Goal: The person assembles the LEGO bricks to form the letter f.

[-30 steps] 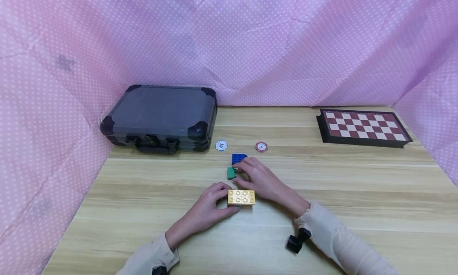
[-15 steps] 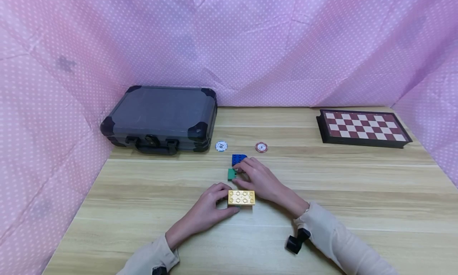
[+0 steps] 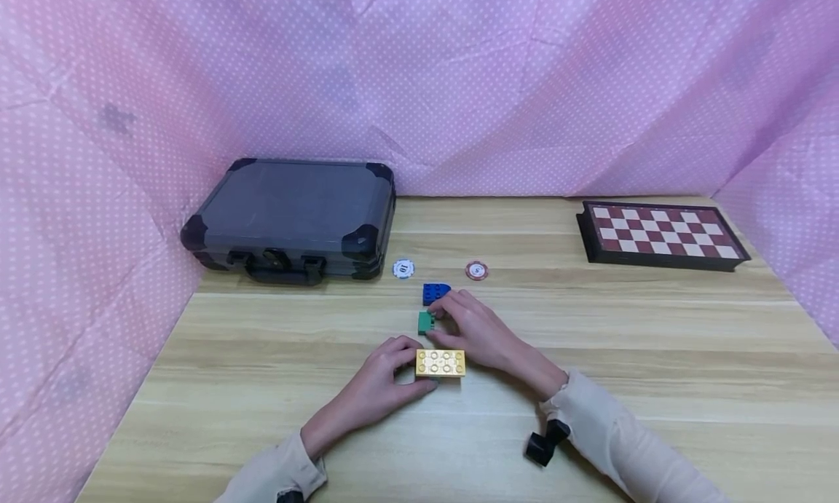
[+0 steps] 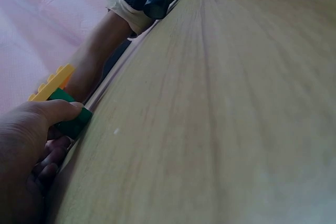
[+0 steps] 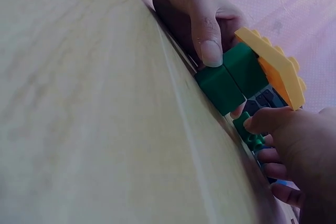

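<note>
In the head view my left hand (image 3: 387, 379) grips a stack with a yellow eight-stud brick (image 3: 440, 362) on top. The right wrist view shows two green bricks (image 5: 220, 90) stacked under the yellow one, with my left thumb pressed on them. My right hand (image 3: 475, 328) pinches a small green brick (image 3: 425, 322) between thumb and fingers, just beyond the stack. That brick lies on its side, studs facing right. A blue brick (image 3: 432, 293) with a rounded end lies just past my right fingertips, partly hidden by them.
A white chip (image 3: 403, 268) and a red chip (image 3: 477, 270) lie beyond the bricks. At the back left stands a grey case (image 3: 295, 204) with black corners. A checkered game board (image 3: 662, 230) sits at the back right, before a pink dotted curtain (image 3: 459, 88).
The small green brick in my right fingers has come slightly toward me, widening its gap from the blue brick. My left hand and the stack hold still.
</note>
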{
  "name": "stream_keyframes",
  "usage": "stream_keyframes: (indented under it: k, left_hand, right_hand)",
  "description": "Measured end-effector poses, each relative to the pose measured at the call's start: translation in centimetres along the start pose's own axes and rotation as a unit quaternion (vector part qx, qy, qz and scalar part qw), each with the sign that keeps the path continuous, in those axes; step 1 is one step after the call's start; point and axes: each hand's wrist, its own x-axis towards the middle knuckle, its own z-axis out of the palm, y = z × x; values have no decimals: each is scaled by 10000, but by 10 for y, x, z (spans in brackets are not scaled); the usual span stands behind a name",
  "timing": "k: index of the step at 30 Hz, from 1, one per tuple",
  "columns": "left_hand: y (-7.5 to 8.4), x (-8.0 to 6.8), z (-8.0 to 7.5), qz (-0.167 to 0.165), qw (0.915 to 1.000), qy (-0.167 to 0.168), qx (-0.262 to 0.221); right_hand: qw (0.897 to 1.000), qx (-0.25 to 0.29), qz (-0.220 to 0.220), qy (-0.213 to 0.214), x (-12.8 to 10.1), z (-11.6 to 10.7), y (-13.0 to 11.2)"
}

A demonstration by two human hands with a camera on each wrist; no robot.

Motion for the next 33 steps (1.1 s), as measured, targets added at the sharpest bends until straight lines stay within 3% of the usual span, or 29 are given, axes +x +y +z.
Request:
stream_keyframes:
  k: [18,33]
  left_hand:
    - [0,-1,0,59,10000,45,36]
    - [1,1,0,15,10000,41,59]
  right_hand:
    - [9999,-96,-98,31,-1,1,1]
    - [9975,59,-530,472,-6,-8,4]
